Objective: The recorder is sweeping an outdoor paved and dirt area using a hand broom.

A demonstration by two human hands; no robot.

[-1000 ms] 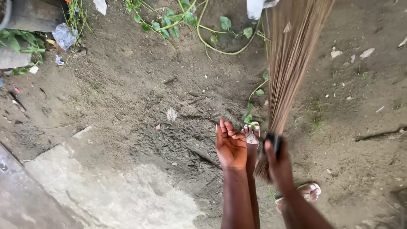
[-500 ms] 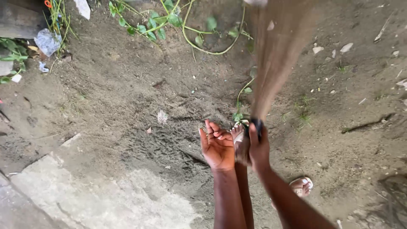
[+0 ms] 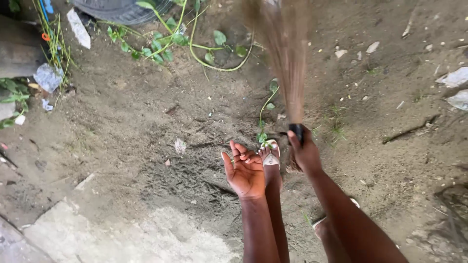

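The right hand (image 3: pixel 303 155) is closed around the bound end of a straw broom (image 3: pixel 284 63), fingers wrapped tight over the black band where the bristles are tied. The broom's long tan bristles fan away from the hand toward the far side of the scene, blurred, spreading over the bare dirt ground (image 3: pixel 146 122) near the top middle.

The left hand (image 3: pixel 244 171) is just to the left of the right one, palm turned up, fingers loosely curled inward but spread enough that the palm shows — it holds nothing. It hangs above the soil, close beside a sandalled foot (image 3: pixel 269 158) in a pale strap sandal, which stands between the two hands. A second sandal edge shows lower right, mostly hidden behind the right forearm.

A green vine (image 3: pixel 195 41) with rounded leaves trails across the far ground, one thin runner reaching down to just beyond the foot. At the far left edge lie scraps of clear plastic litter (image 3: pixel 47 77) among the weeds — and a dark tyre (image 3: pixel 117 9) sits at the top. A pale concrete slab (image 3: pixel 122 234) fills the near left corner. Small pale chips (image 3: pixel 373 47) and a dark twig (image 3: pixel 409 130) dot the soil to the right.
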